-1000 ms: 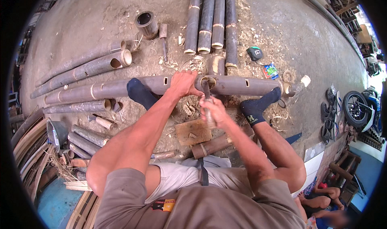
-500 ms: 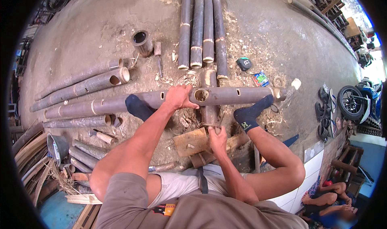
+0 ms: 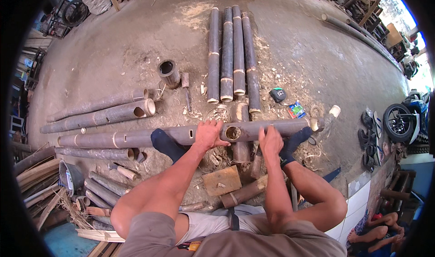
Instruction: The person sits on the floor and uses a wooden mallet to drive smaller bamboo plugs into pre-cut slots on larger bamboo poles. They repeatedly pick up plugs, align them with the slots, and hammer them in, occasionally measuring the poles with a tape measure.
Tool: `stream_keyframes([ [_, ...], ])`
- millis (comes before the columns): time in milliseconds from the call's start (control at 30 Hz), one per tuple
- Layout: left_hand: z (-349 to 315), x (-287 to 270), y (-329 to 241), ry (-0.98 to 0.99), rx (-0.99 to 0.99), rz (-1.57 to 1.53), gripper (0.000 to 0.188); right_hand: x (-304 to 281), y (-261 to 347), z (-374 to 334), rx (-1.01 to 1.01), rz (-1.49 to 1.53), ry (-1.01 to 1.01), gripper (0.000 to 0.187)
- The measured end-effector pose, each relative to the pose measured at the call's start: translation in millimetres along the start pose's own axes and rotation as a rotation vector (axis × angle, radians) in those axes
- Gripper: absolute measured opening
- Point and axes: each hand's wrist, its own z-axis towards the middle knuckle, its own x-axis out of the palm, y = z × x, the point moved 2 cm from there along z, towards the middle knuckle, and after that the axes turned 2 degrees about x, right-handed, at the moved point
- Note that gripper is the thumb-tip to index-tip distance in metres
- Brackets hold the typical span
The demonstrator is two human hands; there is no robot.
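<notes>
A long dark bamboo pole (image 3: 131, 138) lies crosswise in front of me, with a round hole (image 3: 233, 133) and small rectangular slots cut in it. My left hand (image 3: 210, 134) is closed round the pole just left of that hole, fingers over the far side. To the right of the hole my right hand (image 3: 271, 142) rests with curled fingers gripping the same pole. Beneath the crossing sits a shorter bamboo piece (image 3: 241, 153), pointing away from me. My socked feet press against the pole on both sides. Nearer to me are a wooden block (image 3: 222, 181) and a bamboo length (image 3: 247, 192).
Four-sided clutter surrounds me: several bamboo poles (image 3: 226, 57) ahead, more poles (image 3: 99, 114) at left, a cut bamboo container (image 3: 168, 74), a chisel (image 3: 186, 91), a tape measure (image 3: 277, 94), a bucket (image 3: 71, 175). Sandals (image 3: 369, 139) and a motorcycle wheel (image 3: 398, 121) stand right; another person's legs (image 3: 376, 230) show lower right.
My right hand has moved from the near end of the short bamboo piece up to the long pole. My left hand keeps its hold. The whole view has shifted slightly.
</notes>
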Motion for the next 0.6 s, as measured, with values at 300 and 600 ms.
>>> stream_keyframes([
  [300,6,-2,3,0.029,0.006,-0.074,0.097,83,43,148,0.047,0.029,0.187,0.07],
  [600,15,-7,-8,0.065,0.031,-0.067,0.095,101,8,180,0.295,0.761,0.312,0.063],
])
